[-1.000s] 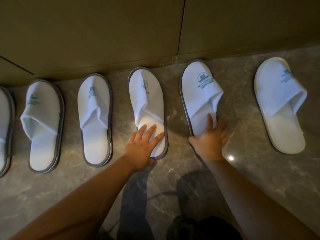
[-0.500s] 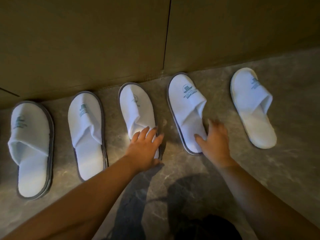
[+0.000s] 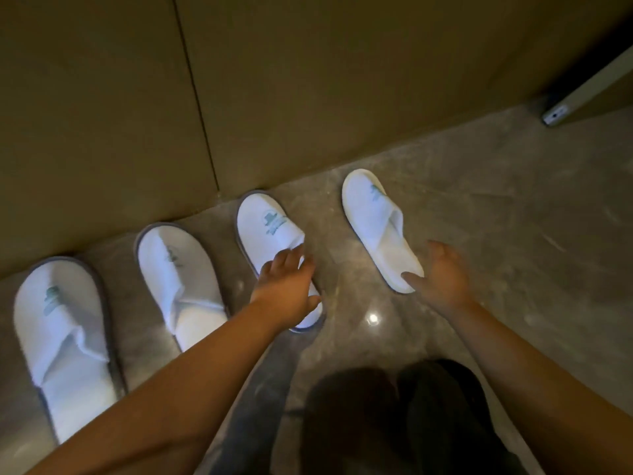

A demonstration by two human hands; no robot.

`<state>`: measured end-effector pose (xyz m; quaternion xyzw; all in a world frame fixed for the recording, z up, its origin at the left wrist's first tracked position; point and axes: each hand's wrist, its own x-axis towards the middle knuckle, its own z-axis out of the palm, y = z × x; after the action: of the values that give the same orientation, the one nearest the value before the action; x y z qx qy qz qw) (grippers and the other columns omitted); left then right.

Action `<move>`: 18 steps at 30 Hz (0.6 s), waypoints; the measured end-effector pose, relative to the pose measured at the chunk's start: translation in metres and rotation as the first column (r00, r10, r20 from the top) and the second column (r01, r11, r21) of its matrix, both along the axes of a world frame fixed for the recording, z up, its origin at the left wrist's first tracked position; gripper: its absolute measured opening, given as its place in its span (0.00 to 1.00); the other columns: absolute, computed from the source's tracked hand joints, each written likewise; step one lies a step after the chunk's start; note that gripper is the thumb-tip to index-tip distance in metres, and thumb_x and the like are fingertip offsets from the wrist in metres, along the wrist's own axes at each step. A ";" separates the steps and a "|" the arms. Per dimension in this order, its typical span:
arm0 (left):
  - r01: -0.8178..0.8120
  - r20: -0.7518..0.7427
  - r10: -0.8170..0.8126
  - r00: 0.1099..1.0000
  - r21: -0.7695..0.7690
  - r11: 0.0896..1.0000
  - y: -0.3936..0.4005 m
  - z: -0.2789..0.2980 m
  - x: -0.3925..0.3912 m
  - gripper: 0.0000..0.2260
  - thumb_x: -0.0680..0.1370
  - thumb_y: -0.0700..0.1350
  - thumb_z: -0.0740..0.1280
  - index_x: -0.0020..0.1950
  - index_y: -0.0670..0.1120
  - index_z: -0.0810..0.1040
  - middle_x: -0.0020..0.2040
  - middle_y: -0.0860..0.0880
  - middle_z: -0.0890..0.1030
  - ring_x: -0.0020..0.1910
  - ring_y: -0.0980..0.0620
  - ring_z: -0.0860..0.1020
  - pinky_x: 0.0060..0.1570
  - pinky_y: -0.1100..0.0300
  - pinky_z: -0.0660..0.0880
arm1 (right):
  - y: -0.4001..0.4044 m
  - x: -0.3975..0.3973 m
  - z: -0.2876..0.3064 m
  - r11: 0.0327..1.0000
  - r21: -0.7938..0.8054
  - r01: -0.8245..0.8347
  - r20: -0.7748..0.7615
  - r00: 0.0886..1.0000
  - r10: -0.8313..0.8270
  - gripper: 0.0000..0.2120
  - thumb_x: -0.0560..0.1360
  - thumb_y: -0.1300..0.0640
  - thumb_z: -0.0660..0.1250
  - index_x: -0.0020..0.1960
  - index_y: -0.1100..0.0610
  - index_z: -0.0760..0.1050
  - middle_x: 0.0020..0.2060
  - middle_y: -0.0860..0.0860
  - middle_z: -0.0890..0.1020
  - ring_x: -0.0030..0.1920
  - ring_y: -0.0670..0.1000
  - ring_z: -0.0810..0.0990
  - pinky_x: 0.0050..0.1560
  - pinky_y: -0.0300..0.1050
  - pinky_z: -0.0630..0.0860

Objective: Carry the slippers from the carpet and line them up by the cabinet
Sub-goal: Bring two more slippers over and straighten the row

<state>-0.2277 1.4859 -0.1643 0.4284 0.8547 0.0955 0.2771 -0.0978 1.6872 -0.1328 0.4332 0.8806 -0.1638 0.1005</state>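
Several white slippers stand in a row on the floor, toes toward the brown cabinet (image 3: 274, 80). Three have grey trim: one at the far left (image 3: 61, 323), a second beside it (image 3: 178, 269) and a third (image 3: 267, 224). My left hand (image 3: 284, 289) lies over the heel half of that third slipper, fingers extended. The rightmost slipper (image 3: 373, 214) is all white, angled, and stands apart from the others. My right hand (image 3: 445, 279) is spread beside its heel, and the thumb touches the heel's edge.
The floor (image 3: 513, 234) is glossy grey marble with a light glare near my hands. A door edge (image 3: 582, 94) juts in at the upper right. My dark-clothed knees (image 3: 394, 416) fill the bottom centre.
Both hands have shifted one slipper to the right: the left onto the slipper the right hand had touched, the right to the all-white slipper. The view has swung right.
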 end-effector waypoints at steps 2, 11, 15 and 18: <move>-0.066 -0.004 0.066 0.998 -0.005 0.998 0.031 -0.018 0.008 0.31 0.75 0.57 0.61 0.72 0.48 0.52 0.76 0.46 0.50 0.74 0.42 0.51 0.72 0.47 0.51 | 0.021 -0.009 -0.036 0.999 -0.040 -0.026 -0.032 0.999 0.024 0.35 0.66 0.52 0.73 0.67 0.62 0.62 0.65 0.62 0.68 0.65 0.61 0.66 0.63 0.51 0.65; -0.258 0.035 0.268 0.963 -0.175 0.950 0.124 -0.068 0.030 0.34 0.73 0.57 0.63 0.73 0.50 0.49 0.76 0.47 0.50 0.74 0.43 0.49 0.71 0.47 0.52 | 0.087 -0.013 -0.125 0.979 -0.114 -0.171 -0.032 0.985 0.168 0.45 0.60 0.45 0.74 0.70 0.51 0.56 0.67 0.56 0.65 0.65 0.60 0.66 0.63 0.55 0.66; -0.281 0.023 0.291 0.957 -0.197 0.939 0.162 -0.081 0.040 0.38 0.71 0.59 0.63 0.74 0.51 0.46 0.76 0.48 0.48 0.74 0.45 0.48 0.71 0.49 0.53 | 0.148 -0.002 -0.118 0.994 -0.084 -0.070 -0.105 0.993 0.061 0.39 0.60 0.51 0.73 0.68 0.55 0.64 0.64 0.60 0.71 0.62 0.62 0.69 0.59 0.55 0.67; -0.243 -0.036 0.240 0.970 -0.192 0.951 0.195 -0.094 0.046 0.40 0.71 0.61 0.63 0.74 0.51 0.43 0.76 0.46 0.46 0.75 0.45 0.46 0.72 0.51 0.50 | 0.205 0.003 -0.116 0.999 -0.019 -0.034 -0.076 0.997 0.032 0.38 0.62 0.49 0.73 0.68 0.56 0.63 0.68 0.60 0.67 0.65 0.61 0.66 0.63 0.54 0.63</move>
<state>-0.1814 1.6805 -0.2584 0.2921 0.9076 0.0417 0.2988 -0.0943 1.8917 -0.2491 0.4110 0.8891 -0.1875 0.0739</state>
